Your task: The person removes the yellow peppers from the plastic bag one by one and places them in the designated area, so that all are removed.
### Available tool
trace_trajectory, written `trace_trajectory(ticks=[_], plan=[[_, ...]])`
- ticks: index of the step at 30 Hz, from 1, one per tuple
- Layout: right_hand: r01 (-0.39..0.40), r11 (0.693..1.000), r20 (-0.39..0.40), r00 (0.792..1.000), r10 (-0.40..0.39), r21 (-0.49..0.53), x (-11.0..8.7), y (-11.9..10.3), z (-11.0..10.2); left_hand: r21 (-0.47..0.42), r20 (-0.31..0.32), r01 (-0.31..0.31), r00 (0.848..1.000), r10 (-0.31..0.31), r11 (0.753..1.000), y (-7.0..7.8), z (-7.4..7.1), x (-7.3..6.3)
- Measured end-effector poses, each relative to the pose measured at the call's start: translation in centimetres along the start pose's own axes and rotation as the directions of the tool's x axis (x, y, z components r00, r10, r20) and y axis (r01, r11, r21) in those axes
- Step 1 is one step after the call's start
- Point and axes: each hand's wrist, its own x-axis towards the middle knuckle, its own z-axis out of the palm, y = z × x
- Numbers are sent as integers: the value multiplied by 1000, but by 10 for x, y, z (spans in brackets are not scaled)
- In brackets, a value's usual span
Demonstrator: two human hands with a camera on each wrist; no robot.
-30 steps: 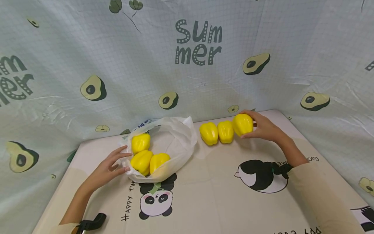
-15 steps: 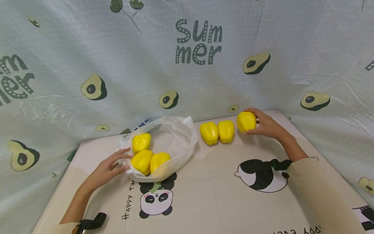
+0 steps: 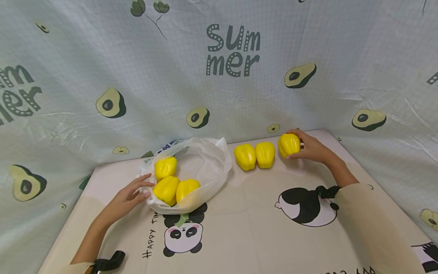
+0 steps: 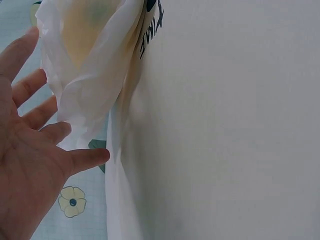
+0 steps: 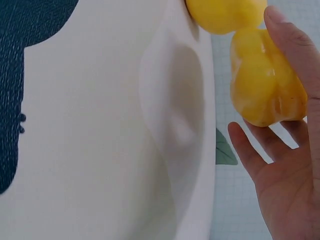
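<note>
At the back right, my right hand (image 3: pixel 310 147) grips a yellow bell pepper (image 3: pixel 289 145) between thumb and fingers. The right wrist view shows that same bell pepper (image 5: pixel 267 80) with the thumb along one side and the fingers beneath. Two more bell peppers (image 3: pixel 245 156) stand side by side to its left. A white plastic bag (image 3: pixel 210 167) lies with its mouth wide, three bell peppers (image 3: pixel 166 190) inside. My left hand (image 3: pixel 124 198) is at the bag's left side, fingers spread and fairly straight. Those fingertips are right at the bag's wall (image 4: pixel 92 95) in the left wrist view.
The table carries a pale cloth (image 3: pixel 246 228) printed with pandas and lettering. Behind it hangs a light curtain (image 3: pixel 232 110) with avocado prints, close to the table's back edge. A black strap or device (image 3: pixel 109 262) is on the left wrist.
My right hand has shifted slightly right with its bell pepper, opening a gap from the standing pair, then dipped a little lower. My left hand and the bag have barely moved.
</note>
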Motion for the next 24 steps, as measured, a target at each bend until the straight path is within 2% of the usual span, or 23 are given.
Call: trace_trajectory(ticks=[9,17,24], plan=[[-22,1000,15,1000,22,-6,2,2,2,20,2,16,1000,-16,1000,1,0,1],[-24,1000,61,998,23,12,4,6,5,52,-1,36,999,-36,998,3,0,1],[-58,998,100,993,59,-4,4,4,9,49,-1,40,999,-40,998,4,-1,2]])
